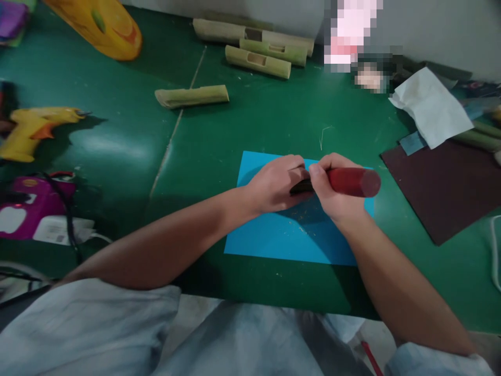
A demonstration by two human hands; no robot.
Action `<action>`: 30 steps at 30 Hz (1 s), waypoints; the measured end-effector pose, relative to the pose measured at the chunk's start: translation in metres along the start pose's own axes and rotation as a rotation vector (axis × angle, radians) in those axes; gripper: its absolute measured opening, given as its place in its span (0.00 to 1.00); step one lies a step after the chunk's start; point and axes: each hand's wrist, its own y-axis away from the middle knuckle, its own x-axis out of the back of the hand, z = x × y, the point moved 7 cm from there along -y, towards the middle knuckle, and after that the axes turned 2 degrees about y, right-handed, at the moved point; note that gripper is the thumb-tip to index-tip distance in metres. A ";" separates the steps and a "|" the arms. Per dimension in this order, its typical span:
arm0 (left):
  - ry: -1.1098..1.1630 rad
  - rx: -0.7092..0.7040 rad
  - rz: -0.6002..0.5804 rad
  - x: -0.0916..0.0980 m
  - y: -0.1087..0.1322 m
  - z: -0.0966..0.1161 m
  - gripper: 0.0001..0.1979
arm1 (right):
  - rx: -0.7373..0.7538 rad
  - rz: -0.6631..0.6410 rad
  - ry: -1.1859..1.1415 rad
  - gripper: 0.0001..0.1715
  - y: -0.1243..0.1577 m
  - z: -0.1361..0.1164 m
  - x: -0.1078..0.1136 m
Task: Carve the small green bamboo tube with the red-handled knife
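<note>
My right hand (340,193) is closed around a tool with a thick round red handle (354,181), whose butt end points right and toward me. A dark, curved part (300,186) shows between my two hands; it may be the tool's blade, but I cannot tell. Close beside it, my left hand (276,183) is closed with the fingers curled under, and whatever they grip is hidden. Both hands are over a blue sheet (258,235), on which small pale shavings (299,227) are scattered.
Cut bamboo pieces (277,68) lie at the back, and another bamboo piece (191,96) rests nearer. To the left are a yellow glue gun (39,128), a purple power strip (47,198) with cables and an orange-yellow bottle (113,31). White paper (432,109) overlaps a dark brown board (450,193) on the right.
</note>
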 end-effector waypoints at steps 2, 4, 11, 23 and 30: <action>-0.010 0.019 -0.013 -0.001 -0.002 -0.001 0.14 | 0.056 -0.022 0.030 0.35 0.001 -0.007 0.001; -0.020 0.032 -0.022 -0.002 -0.004 0.000 0.12 | 0.093 -0.019 0.054 0.28 0.002 -0.009 0.003; -0.010 0.015 0.016 -0.001 -0.005 0.002 0.14 | 0.188 0.026 -0.002 0.19 0.008 -0.009 0.004; 0.005 0.066 -0.153 -0.011 0.002 -0.004 0.14 | -0.119 0.150 -0.239 0.35 -0.007 0.020 0.020; -0.034 0.073 -0.196 -0.009 -0.002 -0.009 0.16 | -0.075 -0.102 -0.261 0.28 -0.023 0.021 0.045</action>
